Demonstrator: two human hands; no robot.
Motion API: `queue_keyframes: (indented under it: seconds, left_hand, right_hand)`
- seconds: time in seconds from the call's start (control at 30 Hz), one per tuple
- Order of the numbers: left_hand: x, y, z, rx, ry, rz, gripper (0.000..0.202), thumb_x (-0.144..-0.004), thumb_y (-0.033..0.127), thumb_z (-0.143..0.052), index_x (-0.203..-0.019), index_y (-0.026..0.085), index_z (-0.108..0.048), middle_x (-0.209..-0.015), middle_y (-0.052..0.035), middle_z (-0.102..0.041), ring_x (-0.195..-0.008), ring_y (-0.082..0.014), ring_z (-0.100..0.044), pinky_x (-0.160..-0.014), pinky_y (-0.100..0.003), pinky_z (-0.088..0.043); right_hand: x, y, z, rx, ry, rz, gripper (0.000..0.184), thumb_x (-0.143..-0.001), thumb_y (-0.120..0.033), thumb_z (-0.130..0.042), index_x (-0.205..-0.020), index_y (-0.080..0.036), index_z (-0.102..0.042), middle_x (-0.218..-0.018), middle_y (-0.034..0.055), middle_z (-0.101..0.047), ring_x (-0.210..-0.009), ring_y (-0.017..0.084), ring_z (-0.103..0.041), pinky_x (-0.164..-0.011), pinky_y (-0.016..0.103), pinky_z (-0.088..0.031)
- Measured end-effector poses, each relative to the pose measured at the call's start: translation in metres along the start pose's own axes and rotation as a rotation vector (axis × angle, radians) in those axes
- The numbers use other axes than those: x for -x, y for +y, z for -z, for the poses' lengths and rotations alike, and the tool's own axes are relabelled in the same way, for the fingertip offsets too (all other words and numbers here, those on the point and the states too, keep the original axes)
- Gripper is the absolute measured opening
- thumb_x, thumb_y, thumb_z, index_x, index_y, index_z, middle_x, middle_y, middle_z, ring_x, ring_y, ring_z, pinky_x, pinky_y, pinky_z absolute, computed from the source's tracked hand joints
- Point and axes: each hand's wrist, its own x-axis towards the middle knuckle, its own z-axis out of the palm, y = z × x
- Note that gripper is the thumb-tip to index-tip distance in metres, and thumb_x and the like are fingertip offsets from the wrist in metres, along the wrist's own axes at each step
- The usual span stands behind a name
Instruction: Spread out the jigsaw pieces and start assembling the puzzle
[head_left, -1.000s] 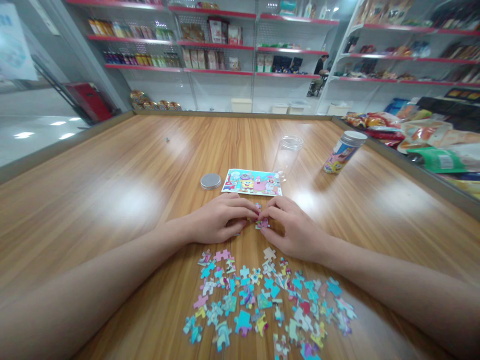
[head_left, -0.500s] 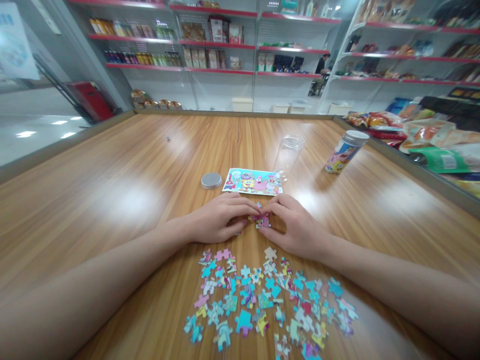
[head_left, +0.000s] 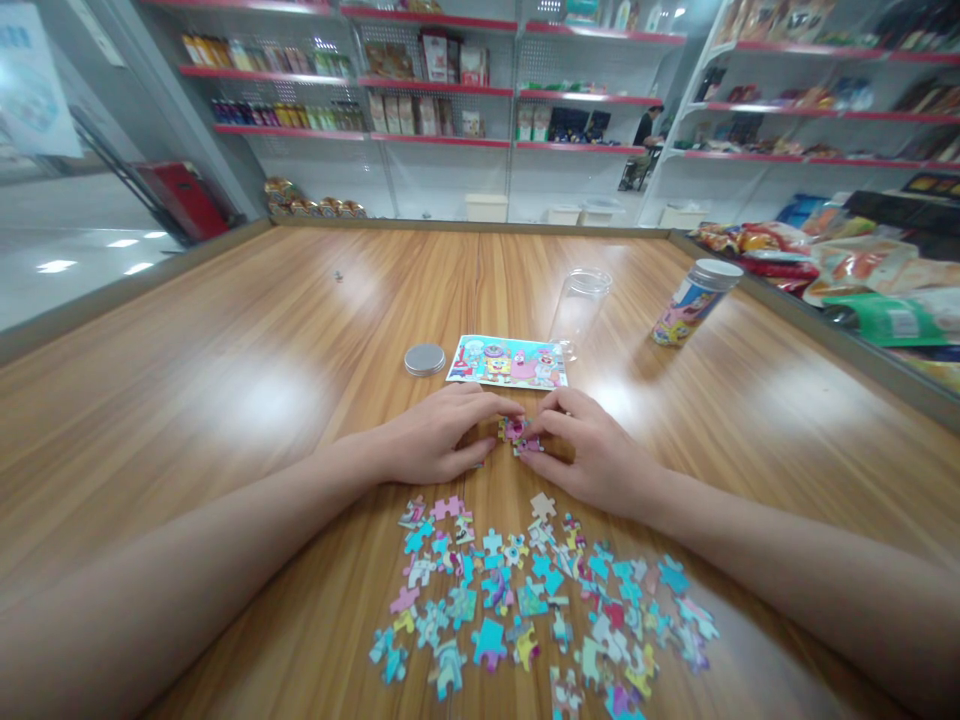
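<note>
Pink joined jigsaw pieces [head_left: 514, 430] lie on the wooden table between my hands. My left hand [head_left: 442, 435] rests to their left, index fingertip at their upper edge and thumb apart from it, gripping nothing. From the other side, my right hand [head_left: 589, 445] pinches a pink jigsaw piece [head_left: 531, 446] at the lower right of the group; its fingers partly cover it. Just beyond the hands lies a picture card [head_left: 508, 362] with cartoon figures. Nearer to me, many loose jigsaw pieces [head_left: 491, 640] in turquoise, yellow, pink and white are spread out.
A silver lid [head_left: 424, 360] lies left of the card. Behind the card's right end is a clear jar [head_left: 581, 310]; farther right stands a printed canister [head_left: 694, 303]. Snack bags [head_left: 855, 265] border the table's right edge. Stocked shelves [head_left: 442, 87] and a seated person are beyond.
My left index finger has lifted slightly off the pink pieces, so more of them shows. My right fingers have shifted a little down over the piece. The view moved slightly.
</note>
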Motion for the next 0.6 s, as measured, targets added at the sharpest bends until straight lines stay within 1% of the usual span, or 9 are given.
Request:
queue_keyframes:
  seconds: [0.33,0.5,0.6]
  left_hand:
    - [-0.0012,0.0001,-0.0004,0.006,-0.006,-0.029,0.045,-0.092,0.015,-0.053,-0.137,0.02,-0.051,-0.121,-0.0095,-0.066,-0.112,-0.0242,-0.059,-0.099,-0.04,-0.047]
    - [-0.0018,0.0002,-0.0003,0.006,-0.01,-0.037,0.043,-0.092,0.014,-0.052,-0.135,0.02,-0.052,-0.119,-0.0098,-0.066,-0.111,-0.0243,-0.059,-0.097,-0.04,-0.047]
    - [-0.0022,0.0004,-0.0004,0.007,-0.012,-0.044,0.041,-0.093,0.014,-0.052,-0.134,0.019,-0.053,-0.119,-0.0099,-0.066,-0.11,-0.0239,-0.059,-0.098,-0.04,-0.046]
  right_hand:
    - [-0.0003,0.0007,0.0004,0.009,-0.028,-0.027,0.012,-0.091,-0.027,-0.066,-0.099,-0.018,-0.064,-0.099,0.0067,-0.059,-0.094,0.02,-0.058,-0.086,0.037,-0.048]
    - [-0.0011,-0.0001,0.0013,-0.004,-0.027,-0.024,0.012,-0.091,-0.027,-0.065,-0.1,-0.018,-0.066,-0.098,0.007,-0.059,-0.094,0.02,-0.058,-0.086,0.037,-0.049]
    - [-0.0012,0.0003,0.0009,-0.023,-0.003,0.001,0.01,-0.093,-0.025,-0.063,-0.097,-0.017,-0.068,-0.097,0.0072,-0.06,-0.092,0.02,-0.058,-0.085,0.036,-0.049]
